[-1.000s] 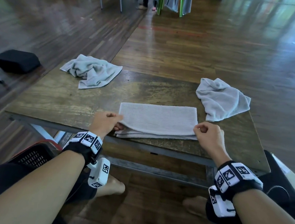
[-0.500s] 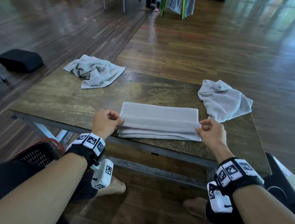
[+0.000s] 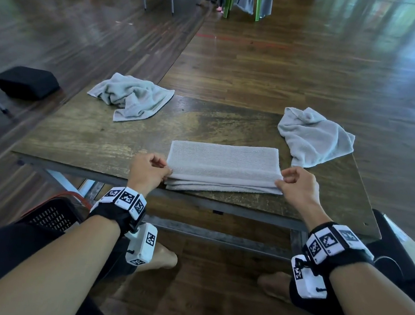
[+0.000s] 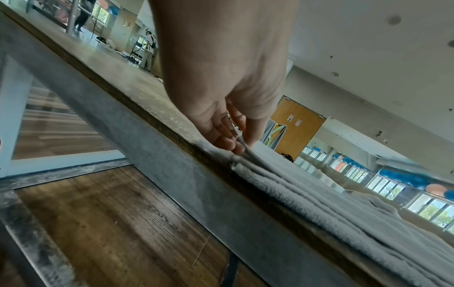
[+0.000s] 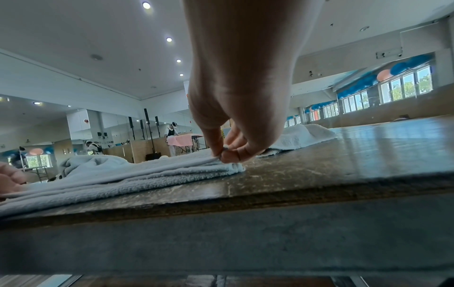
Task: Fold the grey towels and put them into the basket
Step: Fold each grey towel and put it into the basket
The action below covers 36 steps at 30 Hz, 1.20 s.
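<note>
Nubby matt terry cloth folded towel (image 3: 222, 161) on a worn, scuffed wooden tabletop (image 3: 103, 139) — dull grey metal frame (image 5: 221, 242) beneath.

Bare tabletop (image 3: 84, 137) lies open on the near left, from the table's left edge to the left hand (image 3: 148, 171). The folded grey towel (image 3: 223, 163) fills the near middle, with a hand at each end. Behind it, a wide bare strip runs between the crumpled towel at the far left (image 3: 131, 96) and the crumpled towel at the far right (image 3: 315, 136) (this one lies just beside the folded towel's far right corner). The black basket (image 3: 53, 216) sits below the table's near left edge, partly behind the left forearm.
</note>
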Available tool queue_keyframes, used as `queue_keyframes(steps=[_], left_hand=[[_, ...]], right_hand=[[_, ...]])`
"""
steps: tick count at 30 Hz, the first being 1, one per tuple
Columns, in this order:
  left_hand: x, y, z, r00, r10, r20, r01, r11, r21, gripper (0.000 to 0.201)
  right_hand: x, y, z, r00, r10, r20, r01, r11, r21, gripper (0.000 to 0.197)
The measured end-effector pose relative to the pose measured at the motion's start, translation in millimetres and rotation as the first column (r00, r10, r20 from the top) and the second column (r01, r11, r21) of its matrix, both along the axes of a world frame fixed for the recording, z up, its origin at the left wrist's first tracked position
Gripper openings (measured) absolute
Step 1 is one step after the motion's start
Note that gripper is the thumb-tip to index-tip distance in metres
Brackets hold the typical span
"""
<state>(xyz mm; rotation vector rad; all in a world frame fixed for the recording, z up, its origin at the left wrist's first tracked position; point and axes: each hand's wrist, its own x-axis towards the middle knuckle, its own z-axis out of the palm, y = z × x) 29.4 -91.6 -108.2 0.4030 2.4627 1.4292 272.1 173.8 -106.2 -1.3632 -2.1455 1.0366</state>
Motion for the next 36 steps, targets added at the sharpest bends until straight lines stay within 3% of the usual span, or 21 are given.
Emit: queue_keyframes(steps=[15, 29, 36], left_hand=[[13, -7, 7, 0.998, -0.04, -0.055, 0.038, 0.998, -0.044, 0.015], [23, -13, 9, 0.978, -0.163, -0.129, 0.133, 0.967, -0.218, 0.01], [26, -18, 12, 0.967, -0.194, -0.165, 0.155, 0.962, -0.226, 0.01]], right_hand=[[2, -7, -2, 0.999, 0.033, 0.039, -0.036, 0.998, 0.055, 0.018], [1, -11, -2, 0.987, 0.1, 0.123, -0.112, 0.99, 0.088, 0.02], [7, -8, -3, 0.98, 0.133, 0.149, -0.149, 0.984, 0.098, 0.01]])
